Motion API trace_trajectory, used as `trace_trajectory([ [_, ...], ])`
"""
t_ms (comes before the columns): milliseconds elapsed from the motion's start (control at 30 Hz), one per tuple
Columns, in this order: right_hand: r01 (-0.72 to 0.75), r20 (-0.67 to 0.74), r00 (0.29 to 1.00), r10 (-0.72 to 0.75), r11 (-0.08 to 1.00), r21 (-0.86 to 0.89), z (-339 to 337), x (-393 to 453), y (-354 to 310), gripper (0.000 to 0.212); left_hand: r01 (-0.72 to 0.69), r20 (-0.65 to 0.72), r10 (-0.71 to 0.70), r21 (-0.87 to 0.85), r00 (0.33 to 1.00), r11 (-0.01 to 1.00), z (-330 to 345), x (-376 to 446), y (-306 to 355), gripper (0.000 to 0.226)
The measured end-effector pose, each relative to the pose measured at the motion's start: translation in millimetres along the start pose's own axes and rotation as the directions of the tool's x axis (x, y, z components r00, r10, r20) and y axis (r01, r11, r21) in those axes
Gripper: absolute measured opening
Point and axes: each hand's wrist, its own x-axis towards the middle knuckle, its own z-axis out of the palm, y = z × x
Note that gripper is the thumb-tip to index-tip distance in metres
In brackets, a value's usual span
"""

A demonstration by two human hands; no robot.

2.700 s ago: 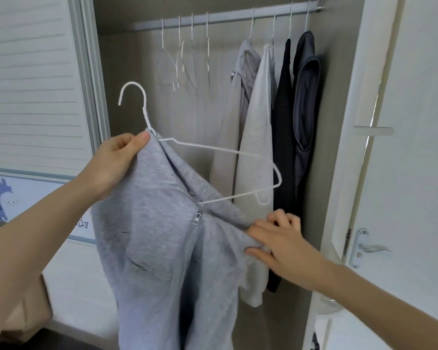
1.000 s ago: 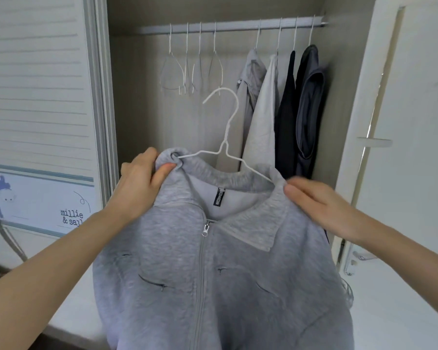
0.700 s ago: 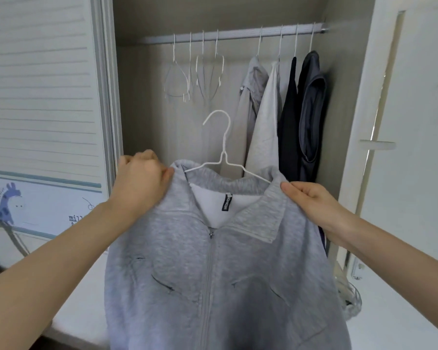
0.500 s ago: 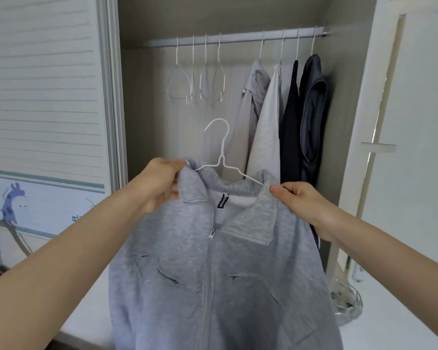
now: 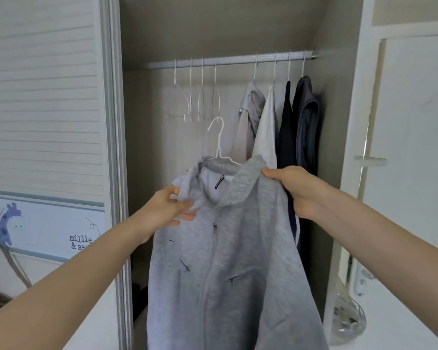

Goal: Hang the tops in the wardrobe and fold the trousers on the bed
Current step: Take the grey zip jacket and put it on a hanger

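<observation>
Left of centre, the left hand [image 5: 162, 210] pinches the grey zip jacket [image 5: 225, 261] near its collar. Centre frame, the jacket sits on a white hanger [image 5: 219, 145] — hook free, below the wardrobe rail [image 5: 233, 60]. Right of centre, the right hand [image 5: 296, 188] grips the other shoulder — before four hung tops [image 5: 283, 122].
</observation>
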Motion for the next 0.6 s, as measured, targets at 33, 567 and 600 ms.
trace_trajectory([
  [33, 0.023, 0.021, 1.0, -0.023, 0.999, 0.022, 9, 2, -7, 0.019, -0.031, -0.007, 0.031, -0.023, 0.999, 0.999, 0, 0, 6, 0.032],
  [567, 0.238, -0.231, 0.948, -0.218, 0.969, 0.061, 154, 66, -62, 0.032, -0.259, -0.098, 0.292, 0.255, 0.951, 0.932, 40, -26, -16, 0.127],
  [600, 0.253, -0.249, 0.942, -0.226, 0.964, 0.084, 151, 70, -64, 0.033, -0.231, -0.129, 0.279, 0.296, 0.952, 0.927, 37, -21, -22, 0.12],
])
